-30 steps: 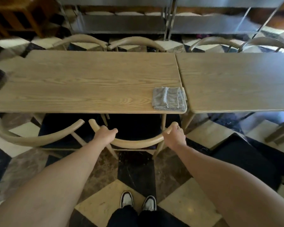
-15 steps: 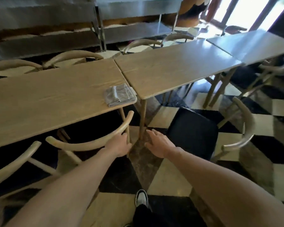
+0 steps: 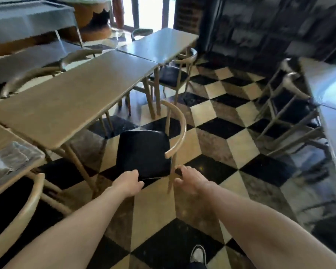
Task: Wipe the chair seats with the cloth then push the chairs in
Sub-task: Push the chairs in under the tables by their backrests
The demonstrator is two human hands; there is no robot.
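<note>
The view has swung right since the earlier frame; both hands have left the tucked-in chair (image 3: 14, 216), now at 8 o'clock. The left hand (image 3: 128, 183) touches the near edge of the pulled-out chair (image 3: 144, 152), fingers curled; whether they clamp the edge cannot be told. The right hand (image 3: 192, 180) hovers beside the chair's leg, fingers apart. The seat is black and glossy, the armrest curved wood. The grey cloth (image 3: 10, 162) lies folded on the desk (image 3: 66, 109) at 9 o'clock.
</note>
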